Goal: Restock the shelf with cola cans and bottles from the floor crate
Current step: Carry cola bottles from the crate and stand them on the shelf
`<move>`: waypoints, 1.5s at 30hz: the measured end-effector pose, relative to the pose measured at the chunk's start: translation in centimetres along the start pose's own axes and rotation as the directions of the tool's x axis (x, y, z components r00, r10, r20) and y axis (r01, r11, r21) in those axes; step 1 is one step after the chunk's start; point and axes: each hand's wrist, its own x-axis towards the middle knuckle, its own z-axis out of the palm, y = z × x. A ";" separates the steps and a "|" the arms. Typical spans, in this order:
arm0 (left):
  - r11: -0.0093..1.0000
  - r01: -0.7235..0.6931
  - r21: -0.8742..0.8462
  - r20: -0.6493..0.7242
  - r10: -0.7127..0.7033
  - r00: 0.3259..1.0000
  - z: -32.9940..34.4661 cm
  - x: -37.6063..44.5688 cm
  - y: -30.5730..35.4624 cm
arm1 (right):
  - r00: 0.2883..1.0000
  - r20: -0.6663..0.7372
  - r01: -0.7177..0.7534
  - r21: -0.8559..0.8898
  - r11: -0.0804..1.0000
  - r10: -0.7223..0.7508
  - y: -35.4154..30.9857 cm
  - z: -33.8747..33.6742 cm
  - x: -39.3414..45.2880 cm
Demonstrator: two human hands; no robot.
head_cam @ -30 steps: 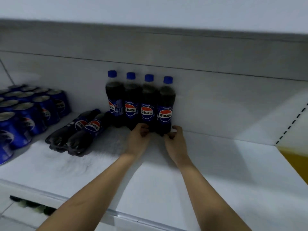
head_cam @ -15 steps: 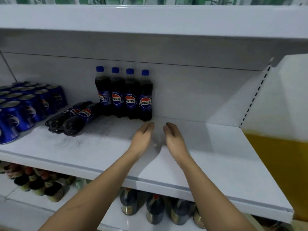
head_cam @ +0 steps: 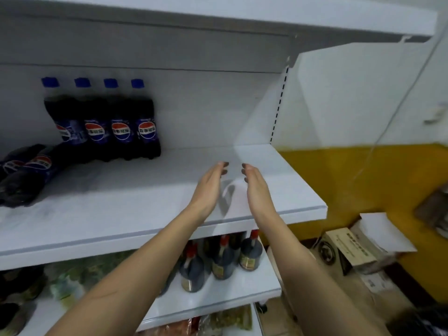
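While 4 cola bottles (head_cam: 104, 122) stand upright at the shelf (head_cam: 145, 221) back and more lie beside them, the left hand (head_cam: 209, 187) and right hand (head_cam: 257, 190) hover flat-fingered and empty, so restocking looks partway done.

Open shelf at centre and right; bottles crowd the left.

The white shelf (head_cam: 135, 209) lies bare from mid-frame to its right edge, under both hands. Four upright cola bottles (head_cam: 106, 122) stand against the back wall at upper left, with lying bottles (head_cam: 24, 175) at the far left edge. The shelf above (head_cam: 218, 10) caps the headroom.
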 end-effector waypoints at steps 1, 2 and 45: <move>1.000 -0.007 -0.003 0.027 0.007 1.000 0.5 -0.6 0.0 | 1.000 -0.027 0.000 -0.007 1.000 0.000 0.3 -0.3 -0.8; 1.000 -0.013 -0.008 0.054 0.013 0.998 0.9 -1.2 -0.1 | 0.998 -0.060 -0.005 -0.008 1.000 0.005 0.5 -0.6 -1.6; 0.995 0.086 0.040 0.871 -0.077 0.484 66.7 -27.3 6.0 | 0.450 -0.792 -0.271 0.320 0.908 0.413 19.2 -59.6 -28.6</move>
